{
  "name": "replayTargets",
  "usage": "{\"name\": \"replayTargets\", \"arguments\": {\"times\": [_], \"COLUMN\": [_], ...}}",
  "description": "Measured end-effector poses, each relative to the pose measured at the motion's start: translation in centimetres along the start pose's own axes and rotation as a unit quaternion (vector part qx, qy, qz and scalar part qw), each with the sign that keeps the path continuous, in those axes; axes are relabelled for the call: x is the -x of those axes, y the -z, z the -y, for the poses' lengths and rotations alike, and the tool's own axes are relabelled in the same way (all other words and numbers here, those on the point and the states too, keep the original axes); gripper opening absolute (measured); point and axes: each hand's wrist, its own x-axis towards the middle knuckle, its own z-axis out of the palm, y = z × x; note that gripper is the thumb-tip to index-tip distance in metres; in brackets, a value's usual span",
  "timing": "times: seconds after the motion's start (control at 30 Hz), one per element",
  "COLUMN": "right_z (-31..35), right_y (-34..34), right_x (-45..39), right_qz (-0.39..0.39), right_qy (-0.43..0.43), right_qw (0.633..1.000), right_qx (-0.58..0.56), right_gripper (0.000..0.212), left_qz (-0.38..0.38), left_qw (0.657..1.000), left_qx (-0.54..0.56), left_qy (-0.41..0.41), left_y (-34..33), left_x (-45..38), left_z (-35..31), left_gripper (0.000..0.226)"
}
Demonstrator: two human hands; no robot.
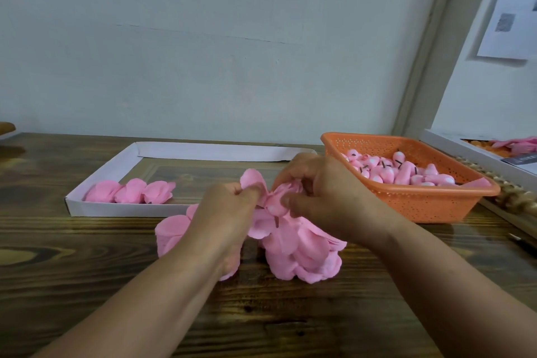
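Left hand (229,206) pinches a thin pink fabric petal (252,180) between thumb and curled fingers. Close against it, the right hand (325,192) curls its fingers round a small pink bud (276,208) wrapped in petals. Under both hands lie loose pink petal stacks (302,253) on the dark wooden table (87,270). A shallow white cardboard tray (122,210) has its near wall just beyond the left hand. An orange perforated plastic basket (430,203) stands just beside the right wrist. Open wood stretches toward the person.
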Motion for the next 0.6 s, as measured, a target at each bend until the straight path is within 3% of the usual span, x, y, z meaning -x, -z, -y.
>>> {"name": "replayTargets", "arguments": {"times": [0.17, 0.37, 0.6], "right_z": [-0.3, 0.1, 0.3], "right_y": [0.5, 0.4, 0.8], "right_x": [0.5, 0.6, 0.0], "right_qz": [-0.009, 0.024, 0.05], "right_qy": [-0.041, -0.035, -0.02], "right_qw": [0.991, 0.994, 0.998], "right_qx": [-0.13, -0.103, -0.041], "right_gripper": [0.031, 0.029, 0.02], "left_qz": [0.022, -0.003, 0.06], "left_qw": [1.0, 1.0, 0.991], "left_qx": [0.012, 0.003, -0.102], "left_qy": [-0.006, 0.0, -0.059], "left_y": [0.2, 0.3, 0.6], "left_x": [0.2, 0.2, 1.3], "left_z": [-0.5, -0.3, -0.4], "left_gripper": [0.004, 0.007, 0.026]}}
